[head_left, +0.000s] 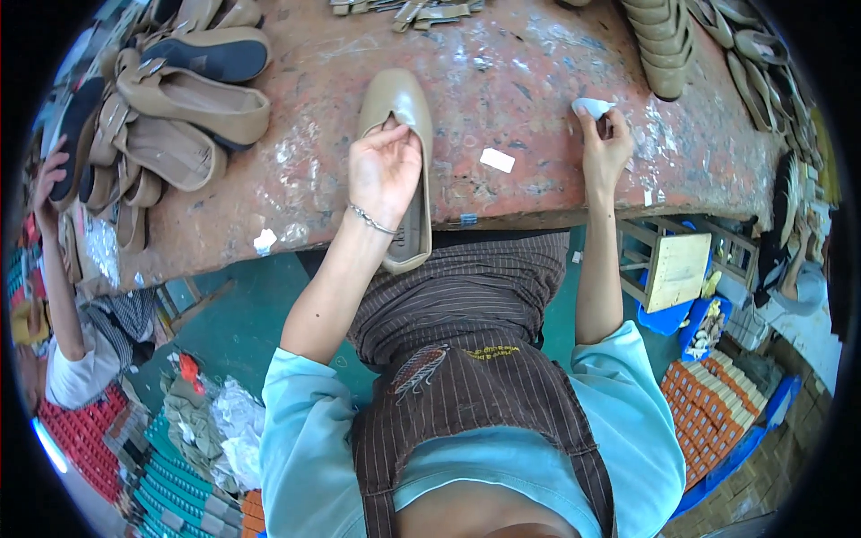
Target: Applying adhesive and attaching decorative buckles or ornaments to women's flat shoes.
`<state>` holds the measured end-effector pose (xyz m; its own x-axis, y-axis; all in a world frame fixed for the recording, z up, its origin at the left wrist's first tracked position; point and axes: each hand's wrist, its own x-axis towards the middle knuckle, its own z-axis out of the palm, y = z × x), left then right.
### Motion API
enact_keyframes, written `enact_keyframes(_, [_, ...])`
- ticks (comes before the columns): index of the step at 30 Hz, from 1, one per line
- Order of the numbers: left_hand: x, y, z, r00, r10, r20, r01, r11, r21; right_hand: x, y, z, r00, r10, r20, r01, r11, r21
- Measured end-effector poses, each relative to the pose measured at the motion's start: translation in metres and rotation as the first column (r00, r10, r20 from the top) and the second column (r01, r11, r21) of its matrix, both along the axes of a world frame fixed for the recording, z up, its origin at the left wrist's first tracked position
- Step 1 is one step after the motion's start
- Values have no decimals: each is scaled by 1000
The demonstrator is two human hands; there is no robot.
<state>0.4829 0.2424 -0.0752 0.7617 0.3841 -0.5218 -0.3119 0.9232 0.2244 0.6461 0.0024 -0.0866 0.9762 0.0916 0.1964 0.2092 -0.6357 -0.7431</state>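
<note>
A beige flat shoe (395,96) lies on the worktable with its toe pointing away from me and its heel over the near edge. My left hand (386,170) is at the shoe's opening, thumb and fingers closed on the edge of the upper by a small notch; the hand covers part of the insole. To the right, my right hand (606,148) grips a small white squeeze bottle (592,108) between thumb and fingers, its narrow tip pointing right. Between the hands, a small white label (498,160) rests on the tabletop.
The worn reddish worktable (502,99) is smeared with dried residue. Finished-looking beige shoes (193,103) pile up at the left, near another person's hand (49,175). Nested beige uppers (662,45) stand at the far right. Beige straps (430,13) lie at the far edge. A wooden stool (677,272) is below right.
</note>
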Motion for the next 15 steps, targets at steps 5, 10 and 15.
enact_keyframes(5, [-41, -30, 34, 985, 12, 170, -12, 1000, 2, -51, 24, 40, 918, 337, -209, -187, 833, 521])
enact_keyframes(10, [-78, -73, 47, 994, 97, -45, -98, 995, -34, -100, 49, 66, 695, 694, -186, -676, 720, 156])
enact_keyframes(15, [-81, -75, 38, 990, 133, 47, -133, 991, -10, -109, 72, 63, 618, 775, -133, -772, 630, 79])
